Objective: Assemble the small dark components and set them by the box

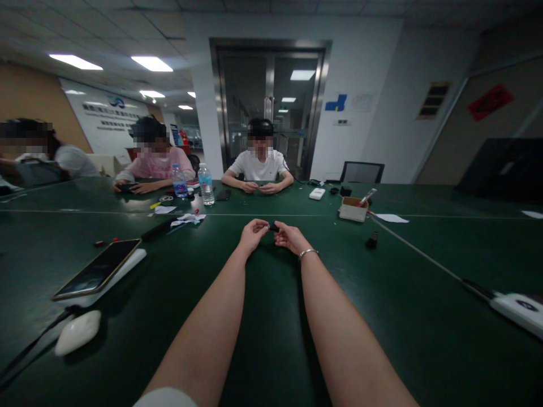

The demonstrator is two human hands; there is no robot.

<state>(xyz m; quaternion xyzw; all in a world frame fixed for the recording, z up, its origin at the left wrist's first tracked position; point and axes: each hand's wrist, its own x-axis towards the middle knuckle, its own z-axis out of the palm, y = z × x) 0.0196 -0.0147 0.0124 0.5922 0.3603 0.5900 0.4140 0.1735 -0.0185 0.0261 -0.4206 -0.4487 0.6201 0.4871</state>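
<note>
**Small dark object (272,227) pinched from 2 sides**

The object is gripped between the closed fingertips of the left hand (253,233) and those of the right hand (289,236), over the green table (271,305), short of its far edge. Whether the tabletop is touched by it cannot be told. A black piece (372,240) is seen to the right, nearer than an open box (352,211). Toward the far edge, 2 water bottles (206,186) are stood upright.
</note>
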